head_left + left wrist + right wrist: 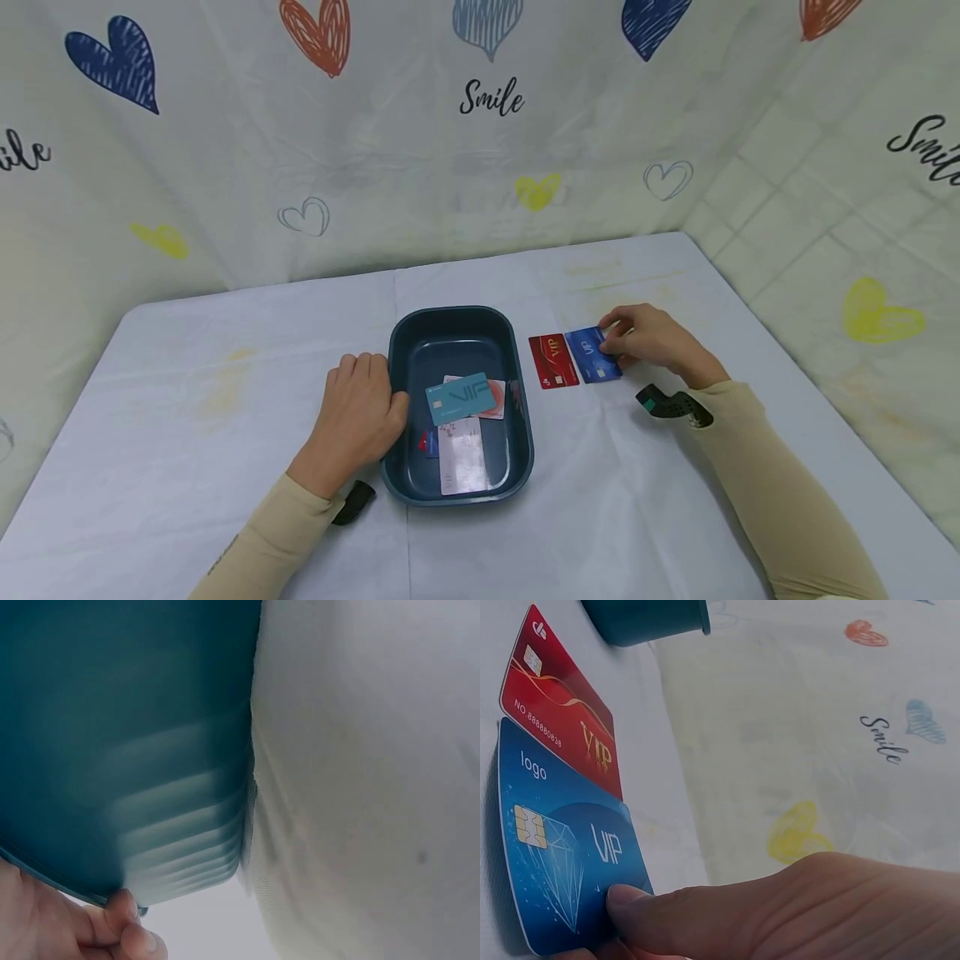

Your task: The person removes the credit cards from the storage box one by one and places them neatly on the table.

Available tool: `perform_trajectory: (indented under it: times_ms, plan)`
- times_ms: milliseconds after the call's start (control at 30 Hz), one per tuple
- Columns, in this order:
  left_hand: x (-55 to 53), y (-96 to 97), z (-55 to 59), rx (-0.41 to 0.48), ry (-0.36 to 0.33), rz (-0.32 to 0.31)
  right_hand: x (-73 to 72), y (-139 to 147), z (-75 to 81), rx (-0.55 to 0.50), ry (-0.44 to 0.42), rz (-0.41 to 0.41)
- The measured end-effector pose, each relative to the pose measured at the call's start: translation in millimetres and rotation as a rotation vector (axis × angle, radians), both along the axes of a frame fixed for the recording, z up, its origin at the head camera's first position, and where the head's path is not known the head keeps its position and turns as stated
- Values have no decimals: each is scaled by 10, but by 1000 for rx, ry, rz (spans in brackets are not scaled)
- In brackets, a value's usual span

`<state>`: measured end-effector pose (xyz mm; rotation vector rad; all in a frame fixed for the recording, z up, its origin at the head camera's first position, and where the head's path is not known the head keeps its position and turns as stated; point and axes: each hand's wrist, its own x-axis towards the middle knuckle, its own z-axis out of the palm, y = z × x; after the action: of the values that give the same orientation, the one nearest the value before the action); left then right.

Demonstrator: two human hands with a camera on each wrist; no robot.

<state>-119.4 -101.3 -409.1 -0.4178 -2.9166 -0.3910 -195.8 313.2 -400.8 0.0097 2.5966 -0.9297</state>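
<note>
In the head view my left hand (356, 412) grips the left rim of a dark teal plastic tray (522, 454), thumb over the rim; the left wrist view shows curled fingertips at the rim of the tray (172, 742). My right hand (656, 340) pinches a blue VIP card (587, 353) at its right edge. The right wrist view shows the thumb flat on that blue card (555, 847), with other fingers partly hidden at its edge. Beside it, on the left, lies a red VIP card (553, 362).
Inside the tray, a teal VIP card (459, 400) overlaps a white-and-pink card (497, 402). Below them a pale card (463, 458) partly covers a blue-and-red one (430, 443). A white cloth (225, 467) covers the table, and a heart-printed curtain (405, 150) hangs behind.
</note>
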Motion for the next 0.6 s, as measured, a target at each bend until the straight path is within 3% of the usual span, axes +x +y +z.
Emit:
perform_trajectory:
  times_ms: [600]
  plan:
    - [26, 14, 9, -6, 24, 5, 21, -55, 42, 53, -7, -1]
